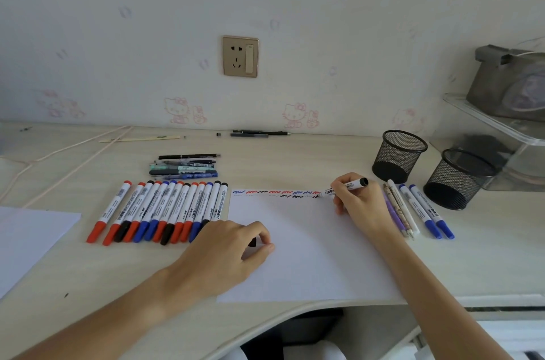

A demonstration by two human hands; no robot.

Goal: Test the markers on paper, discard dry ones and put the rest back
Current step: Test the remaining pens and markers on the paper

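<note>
At two o'clock on the paper [300, 247], my right hand [358, 206] pinched a black marker [343, 187], its tip on the sheet; my left hand [227, 253] curled round its cap [252, 241]. Light, steady strokes would best reveal dryness.

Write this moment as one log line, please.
step: testing marker | right hand: holds black marker, tip on paper | left hand: holds dark cap | marker row: left of paper
</note>
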